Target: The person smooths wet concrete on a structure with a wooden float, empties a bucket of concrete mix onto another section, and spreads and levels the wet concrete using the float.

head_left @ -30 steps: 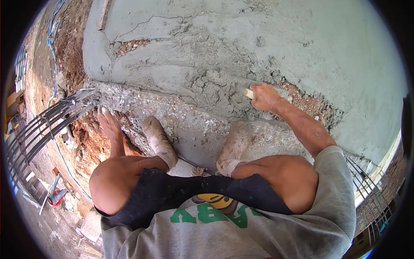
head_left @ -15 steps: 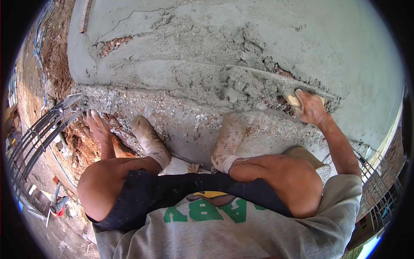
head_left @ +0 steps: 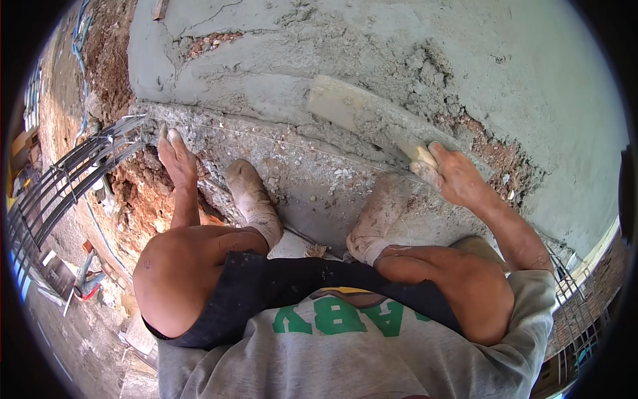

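Float (head_left: 342, 103) lies slantwise over wet mortar (head_left: 259, 93), its far end up-left, the near end under the right forearm's side. Right hand (head_left: 458, 176) has its fingers closed round the pale handle (head_left: 425, 155); the grip sits above the blade, presumably to keep knuckles out of the mix and let the arm press evenly. Cannot tell whether the whole underside touches.

Left hand (head_left: 177, 159) holds nothing that shows: fingers straight, close together, near the tied rebar (head_left: 73, 169). Contact with the ground unclear. Forearm by the left knee, likely for balance in the squat.

String line (head_left: 286, 137) runs along the ledge (head_left: 299, 166), probably as an edge guide, between blade and feet.

Room: smooth mortar spreads beyond the blade to upper right; leftward, a fairly level strip reaches toward a gravel patch (head_left: 209, 44). Tight side is nearest the body: right foot (head_left: 379, 213) stands just below the string, close to the gripping hand. Broken reddish rubble (head_left: 525, 166) borders the blade's near end.
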Demonstrator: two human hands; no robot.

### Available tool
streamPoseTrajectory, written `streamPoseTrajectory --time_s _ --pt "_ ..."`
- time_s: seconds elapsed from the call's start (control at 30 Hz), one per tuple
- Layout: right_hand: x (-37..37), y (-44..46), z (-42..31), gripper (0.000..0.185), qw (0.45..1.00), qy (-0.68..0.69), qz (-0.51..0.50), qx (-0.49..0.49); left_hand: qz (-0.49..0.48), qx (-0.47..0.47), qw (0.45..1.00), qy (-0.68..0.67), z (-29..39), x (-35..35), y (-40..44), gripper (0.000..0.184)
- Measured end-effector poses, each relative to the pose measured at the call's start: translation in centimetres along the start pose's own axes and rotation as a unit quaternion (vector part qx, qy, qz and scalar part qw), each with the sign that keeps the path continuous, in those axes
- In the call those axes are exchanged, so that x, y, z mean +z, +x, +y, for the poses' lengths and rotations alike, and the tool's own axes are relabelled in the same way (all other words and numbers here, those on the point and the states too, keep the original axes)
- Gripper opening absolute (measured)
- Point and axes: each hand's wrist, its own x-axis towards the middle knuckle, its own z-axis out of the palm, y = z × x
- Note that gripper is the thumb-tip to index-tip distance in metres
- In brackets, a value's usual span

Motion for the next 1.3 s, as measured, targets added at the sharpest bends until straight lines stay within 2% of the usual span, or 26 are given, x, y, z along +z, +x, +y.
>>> streamPoseTrajectory --time_s 0.07,0.13,0.27,0.37,0.53,0.67,0.7,0.77,0.87,0.93,1.03,1.07,1.1,1.17,1.3 --pt "-0.4 3.2 -3.3 0.053 0.999 -0.016 -0.043 -0.009 0.0 -0.023 1.0 -0.013 0.4 -0.6 -0.1 0.058" --pt "0.2 5.7 -6.1 0.05 0.998 -0.034 -0.044 -0.033 0.005 -0.022 1.0 -0.011 0.3 -1.3 -0.3 0.06" --pt "2.3 8.3 -7.7 0.042 0.996 -0.053 -0.053 -0.049 0.025 -0.053 0.998 -0.011 1.5 -2.8 -1.4 0.059" --pt "2.3 5.9 -5.1 0.042 0.995 -0.072 -0.066 -0.031 0.038 -0.049 0.998 -0.014 -0.9 -3.3 -2.2 0.058" --pt "0.9 -3.1 -0.2 0.042 0.983 -0.143 -0.095 0.068 0.049 -0.145 0.987 -0.04 -0.2 -2.5 -0.6 0.062" --pt "-0.8 -8.6 4.3 0.044 0.962 -0.218 -0.086 0.14 0.036 -0.094 0.994 -0.044 1.0 -0.5 1.5 0.061" --pt "-1.2 -9.9 5.8 0.044 0.956 -0.234 -0.084 0.155 0.036 -0.046 0.998 -0.028 0.5 -0.1 1.6 0.059" --pt "-1.8 -12.3 8.8 0.044 0.944 -0.263 -0.082 0.184 0.026 -0.041 0.999 -0.024 -0.8 0.7 1.9 0.057" --pt "-3.7 -15.8 12.7 0.044 0.938 -0.298 -0.044 0.171 0.016 -0.051 0.998 -0.044 -1.1 0.7 1.6 0.056" --pt "-5.0 -16.6 11.8 0.044 0.951 -0.26 -0.016 0.166 0.0 -0.072 0.995 -0.067 -1.2 0.4 1.2 0.056" --pt "-4.1 -13.8 9.3 0.045 0.98 -0.166 0.032 0.104 0.004 -0.077 0.996 -0.056 -3.2 0.1 0.7 0.055" --pt "-2.8 -11.6 7.8 0.046 0.986 -0.136 0.047 0.079 0.005 -0.105 0.992 -0.068 -3.6 0.2 0.4 0.054" --pt "-1.6 -9.4 6.0 0.046 0.991 -0.105 0.064 0.055 0.021 -0.068 0.996 -0.048 -2.8 0.3 0.5 0.053" --pt "-0.1 -4.3 2.5 0.041 0.998 -0.041 0.039 0.013 0.027 -0.059 0.996 -0.063 -1.0 0.3 0.9 0.053" --pt "2.4 1.8 -1.2 0.046 0.997 -0.076 -0.018 0.02 0.008 -0.047 0.999 0.01 1.6 -0.5 1.4 0.057"
